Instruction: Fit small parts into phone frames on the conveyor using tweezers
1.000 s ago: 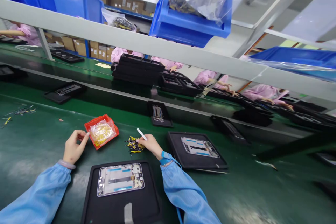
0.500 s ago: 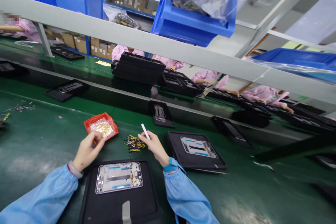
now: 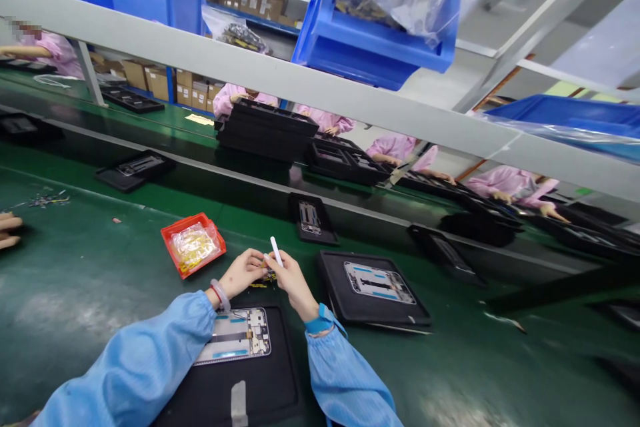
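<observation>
My right hand (image 3: 296, 281) is closed around a white plastic stick (image 3: 277, 251), its end pointing up. Fingertips pinched, my left hand (image 3: 244, 271) meets it over a pile of small black and yellow flex cables (image 3: 259, 283). Whatever sits between the left fingertips is too small to make out. Below the hands, a phone frame (image 3: 235, 340) with blue strips and a circuit board lies on a black tray (image 3: 270, 387); my left sleeve covers part of both. To the left stands a red bin (image 3: 220, 240) holding a plastic bag of yellow parts (image 3: 195, 247).
Right of my hands, another phone frame (image 3: 380, 282) rests on a black tray (image 3: 333, 280). Trays with frames, such as this one (image 3: 309, 217), line the dark belt. A shelf rail (image 3: 250, 57) with blue bins (image 3: 370, 53) crosses above. Another person's fingers (image 3: 7, 230) show far left.
My left hand has moved right from the red bin to my right hand above the pile. My right hand stays nearly in place with the stick. Another person's fingers have come further into view.
</observation>
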Available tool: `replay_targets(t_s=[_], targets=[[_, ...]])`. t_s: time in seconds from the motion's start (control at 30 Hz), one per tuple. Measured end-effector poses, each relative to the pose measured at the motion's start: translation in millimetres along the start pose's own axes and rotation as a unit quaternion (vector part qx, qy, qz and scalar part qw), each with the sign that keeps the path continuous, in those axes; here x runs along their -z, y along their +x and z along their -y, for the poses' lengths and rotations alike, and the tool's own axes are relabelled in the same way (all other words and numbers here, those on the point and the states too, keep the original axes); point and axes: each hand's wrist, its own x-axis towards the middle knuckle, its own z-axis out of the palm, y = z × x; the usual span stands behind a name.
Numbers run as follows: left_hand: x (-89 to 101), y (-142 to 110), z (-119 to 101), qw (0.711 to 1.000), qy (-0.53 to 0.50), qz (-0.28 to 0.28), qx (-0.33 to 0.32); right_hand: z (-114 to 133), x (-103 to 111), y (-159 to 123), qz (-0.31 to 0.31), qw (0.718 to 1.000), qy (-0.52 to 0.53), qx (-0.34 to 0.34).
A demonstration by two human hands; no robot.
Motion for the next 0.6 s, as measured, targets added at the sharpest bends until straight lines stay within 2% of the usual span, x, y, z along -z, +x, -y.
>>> replay_targets(t_s=[0.17,0.33,0.5,0.6], targets=[[1.2,-1.6,2.8,1.000,0.024,0.009,-0.006,-1.8,-0.6,-0.5,-0.026,0.999,0.035,0.005],[5.6,-4.2,0.8,0.994,0.103,-0.007,-0.021,-1.6,-3.1,1.7,-0.051,0.996,0.069,0.000],[20.1,-11.1,-14.6,0.977,0.205,-0.018,-0.056,1.7,-7.4,1.9,-0.064,0.993,0.096,0.006],[31.7,-16.1,-27.1,0.965,0.250,-0.006,-0.083,4.4,-10.7,1.6,-0.065,0.992,0.109,0.007]])
